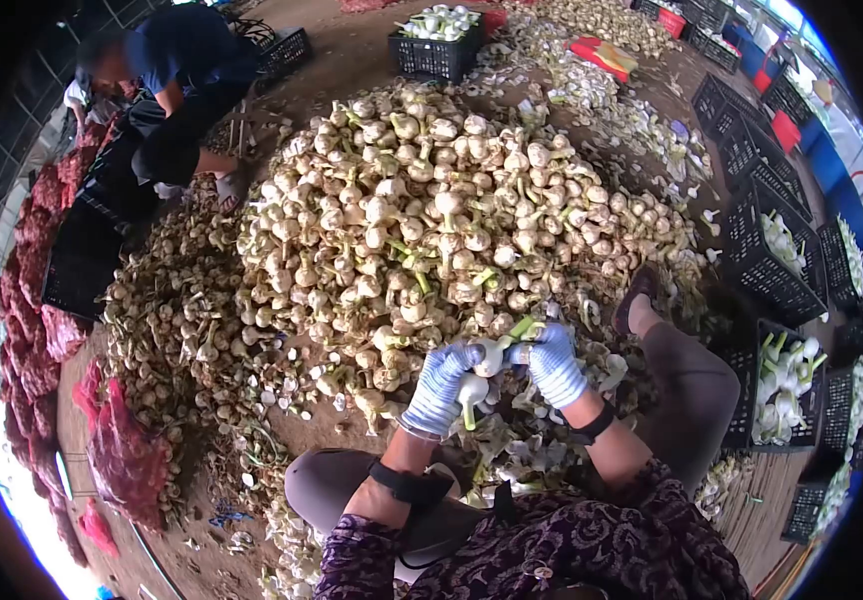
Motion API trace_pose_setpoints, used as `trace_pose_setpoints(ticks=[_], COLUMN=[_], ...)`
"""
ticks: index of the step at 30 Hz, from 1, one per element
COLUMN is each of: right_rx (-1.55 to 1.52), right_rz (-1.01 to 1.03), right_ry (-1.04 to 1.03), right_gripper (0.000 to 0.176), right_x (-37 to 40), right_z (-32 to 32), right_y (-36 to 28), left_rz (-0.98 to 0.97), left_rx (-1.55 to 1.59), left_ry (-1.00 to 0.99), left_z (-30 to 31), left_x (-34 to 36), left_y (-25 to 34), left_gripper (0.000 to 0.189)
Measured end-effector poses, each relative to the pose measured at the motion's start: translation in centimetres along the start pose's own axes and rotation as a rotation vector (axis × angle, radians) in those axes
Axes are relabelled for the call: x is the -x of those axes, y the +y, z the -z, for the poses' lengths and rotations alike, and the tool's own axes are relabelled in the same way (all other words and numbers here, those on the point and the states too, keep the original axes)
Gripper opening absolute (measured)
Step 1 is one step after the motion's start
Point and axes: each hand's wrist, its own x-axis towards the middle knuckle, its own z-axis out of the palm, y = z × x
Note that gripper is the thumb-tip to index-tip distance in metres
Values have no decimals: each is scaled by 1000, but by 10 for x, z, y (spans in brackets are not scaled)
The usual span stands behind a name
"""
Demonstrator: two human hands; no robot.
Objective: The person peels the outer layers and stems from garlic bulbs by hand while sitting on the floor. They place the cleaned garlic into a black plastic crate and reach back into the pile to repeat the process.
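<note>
A white garlic bulb (490, 359) with a short green stem is between my two gloved hands, above the near edge of a big garlic heap (422, 210). My left hand (442, 386) is closed on the bulb from the left, its grey fingertips against the skin. From the other side my right hand (555, 366) pinches at the bulb near its stem, fingers closed. A second clean white bulb (473, 389), its cut stem pointing down, shows just under the first, beside my left fingers. Loose peelings (512, 440) lie beneath my hands.
A black crate (788, 390) of cleaned garlic stands at my right, with more crates behind it. Red mesh sacks (127, 450) lie at the left. Another person (187, 60) bends over near a black crate at the far left. A filled crate (438, 48) stands behind the heap.
</note>
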Motion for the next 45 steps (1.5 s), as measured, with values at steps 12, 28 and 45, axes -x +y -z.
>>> trace_pose_setpoints(ticks=[12,28,45], right_rx=[-668,-532,-980], right_rz=[-365,-318,-409], right_ry=[92,-13,212], right_gripper=[25,22,44], right_x=[-5,-3,-12], right_z=[25,36,34], right_y=[4,23,-2], left_rz=[-63,-169,-44], left_rx=[-34,-399,-1162], left_ry=[65,200,3], left_z=[-6,-12,-14], left_x=[-8,-6,-25], left_y=[-5,4,-28], left_gripper=[41,10,42])
